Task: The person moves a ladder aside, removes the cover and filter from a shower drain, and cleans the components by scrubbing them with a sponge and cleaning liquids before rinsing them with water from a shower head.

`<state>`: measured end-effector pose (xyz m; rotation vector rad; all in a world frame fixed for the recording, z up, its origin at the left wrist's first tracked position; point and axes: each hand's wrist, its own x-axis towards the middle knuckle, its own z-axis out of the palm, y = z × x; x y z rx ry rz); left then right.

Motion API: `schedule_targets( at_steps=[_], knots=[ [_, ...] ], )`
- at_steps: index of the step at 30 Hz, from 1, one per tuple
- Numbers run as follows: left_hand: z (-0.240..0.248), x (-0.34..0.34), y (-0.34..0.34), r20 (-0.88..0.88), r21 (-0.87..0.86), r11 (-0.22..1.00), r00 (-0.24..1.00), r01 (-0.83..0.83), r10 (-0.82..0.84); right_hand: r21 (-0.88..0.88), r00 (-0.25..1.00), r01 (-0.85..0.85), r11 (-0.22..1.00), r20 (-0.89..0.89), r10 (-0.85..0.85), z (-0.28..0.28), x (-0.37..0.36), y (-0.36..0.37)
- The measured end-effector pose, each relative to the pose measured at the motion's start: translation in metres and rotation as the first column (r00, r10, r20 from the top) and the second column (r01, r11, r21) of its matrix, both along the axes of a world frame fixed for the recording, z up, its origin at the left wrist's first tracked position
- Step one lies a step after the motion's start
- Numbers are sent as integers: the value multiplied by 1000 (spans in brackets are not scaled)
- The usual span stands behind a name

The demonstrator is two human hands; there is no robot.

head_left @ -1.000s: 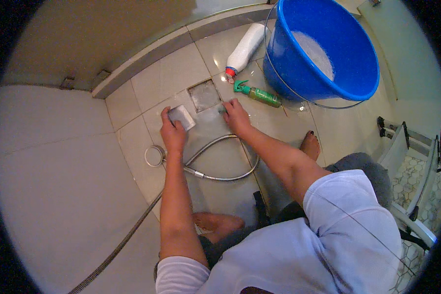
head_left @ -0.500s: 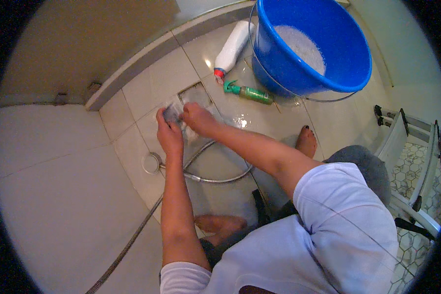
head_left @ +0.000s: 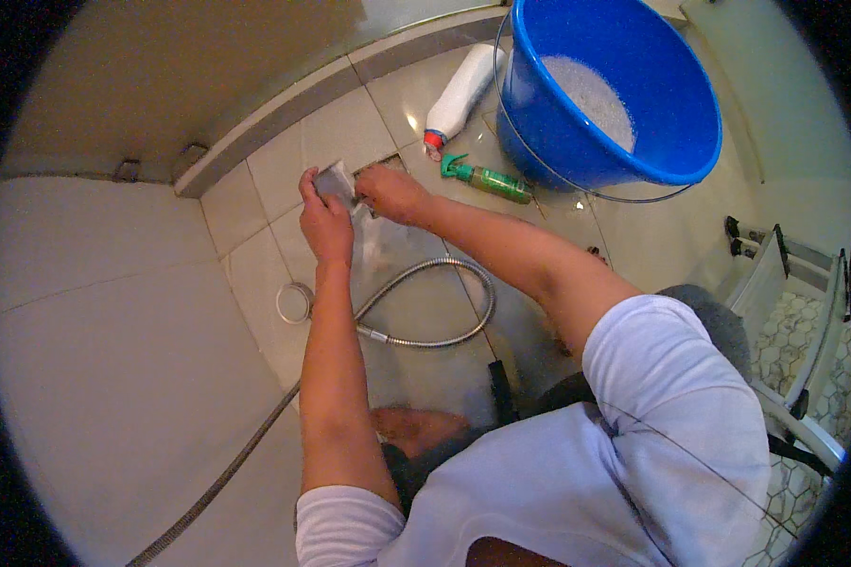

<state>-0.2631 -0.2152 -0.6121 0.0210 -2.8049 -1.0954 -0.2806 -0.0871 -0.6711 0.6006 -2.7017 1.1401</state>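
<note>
My left hand [head_left: 327, 229] grips a flat square metal plate [head_left: 336, 181], likely a drain cover, by its left edge and holds it tilted above the tiles. Close against the plate's right side is my right hand [head_left: 395, 196], its fingers curled together; what they hold, if anything, is too small to make out. Partly behind that hand lies a square drain opening [head_left: 389, 164] in the floor. Below my hands, a shower head [head_left: 294, 302] rests on the wet tiles, its metal hose [head_left: 491, 300] looping to the right of my left forearm.
A big blue bucket [head_left: 563, 142] with foamy water stands at the far right. Beside it lie a white bottle [head_left: 463, 94] with a red cap and a green spray bottle [head_left: 501, 183]. A metal ladder [head_left: 804, 331] stands at the right. A low curb [head_left: 284, 123] borders the tiles.
Both hands have shifted slightly upward, and the plate is turned so more of its face shows. My right hand now covers part of the drain opening. The hose loop appears wider.
</note>
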Motion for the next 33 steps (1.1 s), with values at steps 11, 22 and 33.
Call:
schedule_targets(
  at_steps=[11,22,33],
  knots=[
    [-6,11,4,58,-23,998,997,-54,55,61,974,113,992,191,-123,0,15,-3],
    [-14,22,5,100,-40,998,994,-50,54,-86,959,226,970,193,-206,11,21,-22],
    [-5,22,14,142,-49,987,977,-154,160,-96,945,252,963,241,-223,1,23,-21]
  ],
)
